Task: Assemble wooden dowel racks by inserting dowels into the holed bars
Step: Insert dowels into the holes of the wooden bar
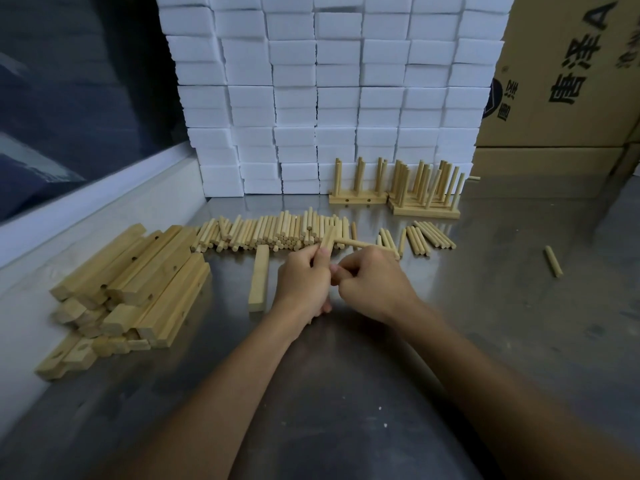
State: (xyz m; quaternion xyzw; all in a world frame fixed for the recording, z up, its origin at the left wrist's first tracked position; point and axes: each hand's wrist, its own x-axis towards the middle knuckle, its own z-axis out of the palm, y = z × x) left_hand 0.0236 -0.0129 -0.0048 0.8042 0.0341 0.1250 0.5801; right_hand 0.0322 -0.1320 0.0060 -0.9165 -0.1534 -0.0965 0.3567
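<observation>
A grey metal table (485,306) fills the lower part of the view, dull and lightly scuffed. The long heap of loose dowels (270,232) lying across its middle serves as the landmark here. Behind the heap rises a wall of stacked white foam blocks (329,91). To the right of that wall stand brown cardboard boxes (568,71) printed with black characters. Left of the heap, a pale ledge runs along the table edge under a dark window (69,98).

Left of the heap and nearer the person lies a pile of holed wooden bars (138,282), several showing round holes in their sides. One single bar (259,278) lies alone just in front of the heap. Behind the heap to the right, against the foam blocks, stand finished racks (398,187) with their dowels upright. A smaller cluster of dowels (426,237) lies to the right of the heap, and one stray dowel (553,261) lies well apart, further right.

Both bare forearms reach in from the bottom edge and meet just in front of the heap. The left hand (303,282) has its fingers curled round a bar held on end, its top poking up by the thumb. The right hand (370,284) is curled too, knuckles up, gripping a dowel (353,242) that points across towards the left hand's bar. The two hands touch at the fingertips.
</observation>
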